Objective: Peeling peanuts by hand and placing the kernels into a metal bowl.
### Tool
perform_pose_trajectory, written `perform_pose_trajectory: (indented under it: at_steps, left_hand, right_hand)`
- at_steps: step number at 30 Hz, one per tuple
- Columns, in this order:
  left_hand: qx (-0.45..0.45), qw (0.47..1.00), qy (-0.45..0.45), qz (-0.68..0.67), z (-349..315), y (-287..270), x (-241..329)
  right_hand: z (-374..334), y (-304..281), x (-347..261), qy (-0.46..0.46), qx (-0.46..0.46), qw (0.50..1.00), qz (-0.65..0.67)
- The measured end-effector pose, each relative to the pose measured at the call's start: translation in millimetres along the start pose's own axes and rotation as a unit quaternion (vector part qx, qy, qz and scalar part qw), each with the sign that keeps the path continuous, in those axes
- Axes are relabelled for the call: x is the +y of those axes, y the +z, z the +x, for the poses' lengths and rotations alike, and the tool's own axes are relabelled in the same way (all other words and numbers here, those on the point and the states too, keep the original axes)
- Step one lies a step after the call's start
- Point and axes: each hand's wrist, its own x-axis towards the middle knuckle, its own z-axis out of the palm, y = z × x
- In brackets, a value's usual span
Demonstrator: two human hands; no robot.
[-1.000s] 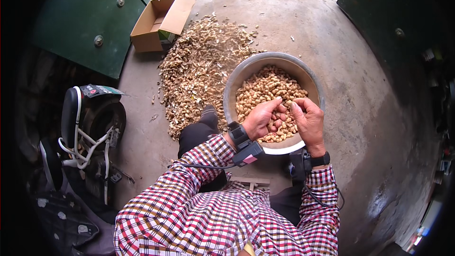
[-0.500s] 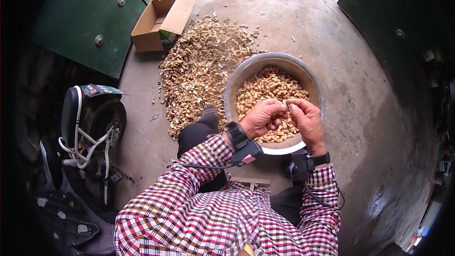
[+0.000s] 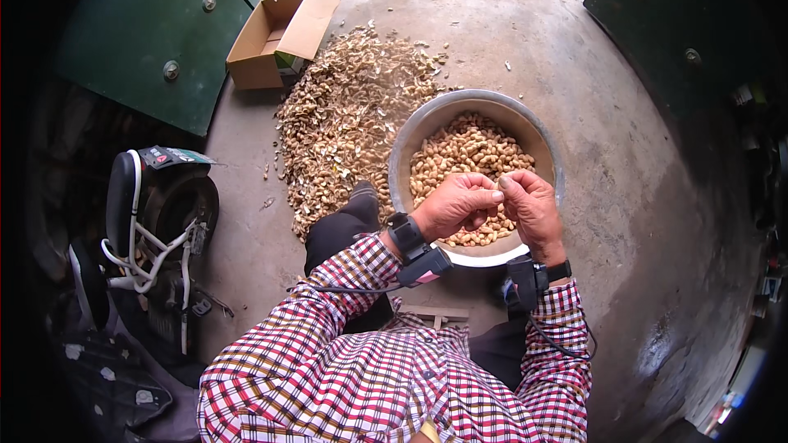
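My left hand (image 3: 454, 206) and my right hand (image 3: 533, 210) meet over the near half of a wide metal basin (image 3: 400, 166). Their thumbs and forefingers are pinched together on a peanut, which the fingertips almost wholly cover. The other fingers of both hands curl inward, so whatever lies in the left palm is hidden. Below them, unshelled peanuts (image 3: 472, 148) fill the bottom of the basin, with a few reddish kernels visible among them near my left hand.
A large heap of broken peanut shells (image 3: 345, 123) spreads over the concrete floor left of the basin, touching my shoe. An open cardboard box (image 3: 258, 72) stands behind it. A small white-framed cycle (image 3: 144, 230) is at left. Green doors (image 3: 148, 49) flank the doorway.
The pale peanut seen between my fingertips before is now mostly covered. My right fingers have drawn in closer, and the left thumb now points toward the right thumb.
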Motion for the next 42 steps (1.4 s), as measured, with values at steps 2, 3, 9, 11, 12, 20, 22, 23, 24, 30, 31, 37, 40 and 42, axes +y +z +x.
perform_pose_trajectory:
  at_steps: [2, 3, 9, 11, 12, 20, 22, 23, 24, 30, 31, 37, 40, 42]
  left_hand:
    - [-0.003, 1.0, -0.005, -0.009, 0, 1, 1]
    - [-0.005, 1.0, -0.009, -0.018, -1, 1, 1]
    - [0.006, 0.999, -0.028, -0.034, 0, 0, 0]
    - [0.009, 0.999, -0.029, -0.036, 0, -1, 1]
    - [0.009, 0.999, -0.03, -0.04, 0, -1, 1]
    - [-0.008, 1.0, -0.007, -0.028, 0, -8, 1]
    - [-0.025, 0.999, -0.012, -0.025, 0, -8, 2]
    - [-0.019, 0.999, -0.017, -0.027, -1, -7, 3]
    - [-0.012, 0.999, -0.021, -0.028, -2, -6, 4]
    - [-0.028, 0.999, -0.027, -0.001, -3, -11, 7]
    - [-0.028, 0.999, -0.027, -0.001, -3, -12, 8]
    - [-0.034, 0.999, -0.027, 0.007, -5, -13, 10]
    - [-0.037, 0.999, -0.031, -0.008, -5, -14, 10]
    - [-0.054, 0.998, -0.027, -0.026, -4, -16, 7]
  right_hand:
    - [0, -1, 0, 0.003, -0.002, 1.0, 0.005]
    - [1, -2, -1, 0.007, -0.004, 1.0, 0.011]
    - [0, -6, -4, -0.006, 0.0, 0.999, -0.049]
    - [0, -2, -2, -0.034, 0.002, 0.992, -0.118]
    - [-1, -1, -1, -0.063, 0.007, 0.98, -0.188]
    - [2, -9, -3, 0.016, -0.076, 0.956, -0.283]
    - [-2, -5, -7, 0.046, -0.09, 0.958, -0.267]
    - [-3, -3, -9, 0.046, -0.091, 0.959, -0.263]
    - [-4, -2, -10, 0.045, -0.093, 0.96, -0.258]
    - [-6, -1, -5, -0.027, -0.106, 0.941, -0.32]
    - [-6, -1, -4, -0.027, -0.106, 0.941, -0.32]
    - [-12, 9, -2, -0.084, -0.074, 0.937, -0.33]
    - [-11, 7, 2, -0.075, -0.071, 0.943, -0.317]
    - [-11, 7, 3, -0.047, -0.072, 0.948, -0.305]
